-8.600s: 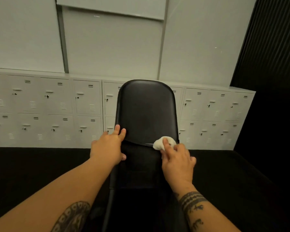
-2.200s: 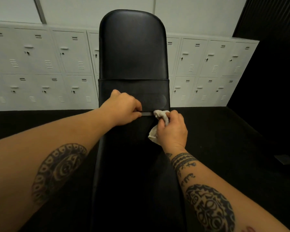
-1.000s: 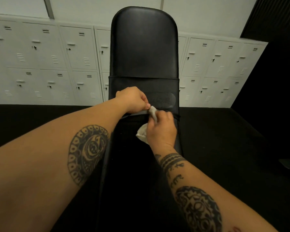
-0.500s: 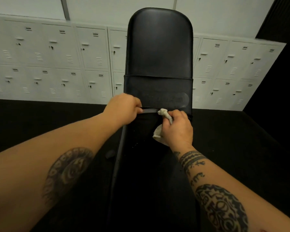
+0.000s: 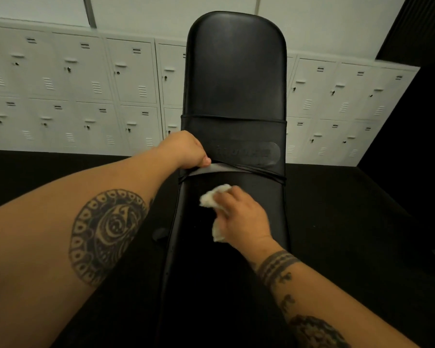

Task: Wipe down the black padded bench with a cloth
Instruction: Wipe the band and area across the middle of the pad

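At ten o'clock of centre, the left hand (image 5: 186, 149) is pinching up the lower edge of the band (image 5: 236, 131) stretched across the black padded bench (image 5: 236, 71), fingers curled on it. At six o'clock of that lifted edge, the white cloth (image 5: 214, 199) is pressing on the seat pad, bunched in the gripping right hand (image 5: 242, 218). Wiping is sitting around mid-task, I judge: the near seat toward six o'clock is probably awaiting its pass, though dimness is hiding any sheen.
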Demonstrator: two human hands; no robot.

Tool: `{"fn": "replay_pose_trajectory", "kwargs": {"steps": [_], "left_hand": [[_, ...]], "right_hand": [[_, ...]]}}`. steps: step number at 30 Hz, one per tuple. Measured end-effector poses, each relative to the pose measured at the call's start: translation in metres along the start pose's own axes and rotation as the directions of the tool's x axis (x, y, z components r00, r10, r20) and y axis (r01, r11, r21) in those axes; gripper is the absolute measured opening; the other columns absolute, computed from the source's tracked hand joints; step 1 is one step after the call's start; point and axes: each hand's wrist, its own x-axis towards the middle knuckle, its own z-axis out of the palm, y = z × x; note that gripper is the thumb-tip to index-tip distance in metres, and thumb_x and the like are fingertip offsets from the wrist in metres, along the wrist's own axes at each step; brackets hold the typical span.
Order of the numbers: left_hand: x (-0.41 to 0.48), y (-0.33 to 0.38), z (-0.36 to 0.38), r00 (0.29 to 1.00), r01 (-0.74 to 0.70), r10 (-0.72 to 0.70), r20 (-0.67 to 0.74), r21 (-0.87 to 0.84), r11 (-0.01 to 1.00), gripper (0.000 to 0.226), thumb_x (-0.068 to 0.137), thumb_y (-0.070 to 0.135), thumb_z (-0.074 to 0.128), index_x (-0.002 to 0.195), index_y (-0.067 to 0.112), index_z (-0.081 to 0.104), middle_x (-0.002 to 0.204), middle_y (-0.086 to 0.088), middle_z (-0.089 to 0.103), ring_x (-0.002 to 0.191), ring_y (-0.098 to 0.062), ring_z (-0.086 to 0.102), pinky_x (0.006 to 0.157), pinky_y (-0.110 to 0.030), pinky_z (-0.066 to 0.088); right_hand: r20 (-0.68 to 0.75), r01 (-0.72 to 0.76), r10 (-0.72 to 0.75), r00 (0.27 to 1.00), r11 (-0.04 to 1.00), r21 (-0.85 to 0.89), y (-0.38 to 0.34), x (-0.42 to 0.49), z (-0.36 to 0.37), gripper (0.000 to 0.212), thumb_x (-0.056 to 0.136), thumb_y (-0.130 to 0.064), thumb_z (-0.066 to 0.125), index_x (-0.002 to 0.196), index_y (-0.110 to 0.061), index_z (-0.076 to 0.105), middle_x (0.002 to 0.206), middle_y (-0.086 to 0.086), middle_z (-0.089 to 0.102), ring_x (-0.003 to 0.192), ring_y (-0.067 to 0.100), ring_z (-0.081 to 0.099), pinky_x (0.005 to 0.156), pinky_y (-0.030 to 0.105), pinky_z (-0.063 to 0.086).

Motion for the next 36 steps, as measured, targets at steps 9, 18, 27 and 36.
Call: {"fn": "replay_pose_trajectory", "kwargs": {"steps": [9, 18, 27, 36], "left_hand": [[0.002, 0.0, -0.004, 0.994, 0.099, -0.092, 0.052, -0.147, 0.984, 0.036, 0.081, 0.03, 0.081, 0.111, 0.01, 0.076, 0.114, -0.01, 0.074, 0.11, -0.029, 0.069, 0.097, -0.043, 0.056], [0.002, -0.002, -0.003, 0.999, 0.039, -0.035, 0.035, -0.128, 0.991, 0.027, 0.086, 0.029, 0.079, 0.109, 0.015, 0.08, 0.116, -0.006, 0.074, 0.116, -0.026, 0.064, 0.106, -0.042, 0.049], [-0.009, -0.001, -0.01, 0.999, -0.043, 0.044, 0.028, -0.054, 0.998, 0.022, 0.093, 0.03, 0.071, 0.108, 0.015, 0.078, 0.107, -0.004, 0.074, 0.106, -0.022, 0.067, 0.099, -0.04, 0.053], [-0.003, -0.001, -0.012, 0.999, -0.038, 0.04, 0.027, -0.083, 0.996, 0.013, 0.09, 0.031, 0.076, 0.097, 0.022, 0.08, 0.097, 0.001, 0.075, 0.099, -0.018, 0.067, 0.097, -0.04, 0.054]], "right_hand": [[-0.061, -0.43, 0.439, 0.896, 0.895, 0.118, -0.033, 0.049, 0.011, 0.021, 0.092, -0.027, 0.061, 0.109, -0.018, 0.071, 0.111, 0.01, 0.057, 0.096, 0.032, 0.059, 0.076, 0.037, 0.045], [-0.028, -0.249, 0.25, 0.968, 0.968, 0.027, 0.014, 0.028, -0.006, 0.025, 0.086, -0.03, 0.063, 0.11, -0.028, 0.071, 0.104, 0.002, 0.058, 0.089, 0.03, 0.062, 0.067, 0.039, 0.052], [-0.101, -0.43, 0.467, 0.878, 0.865, 0.259, -0.066, 0.046, 0.046, 0.029, 0.092, -0.026, 0.06, 0.12, -0.024, 0.069, 0.113, 0.002, 0.054, 0.097, 0.023, 0.057, 0.078, 0.034, 0.049], [-0.009, 0.041, -0.042, 0.999, 0.991, -0.131, -0.022, 0.043, 0.027, 0.037, 0.072, -0.026, 0.064, 0.108, -0.021, 0.072, 0.095, 0.008, 0.06, 0.076, 0.033, 0.06, 0.054, 0.036, 0.047]]}}
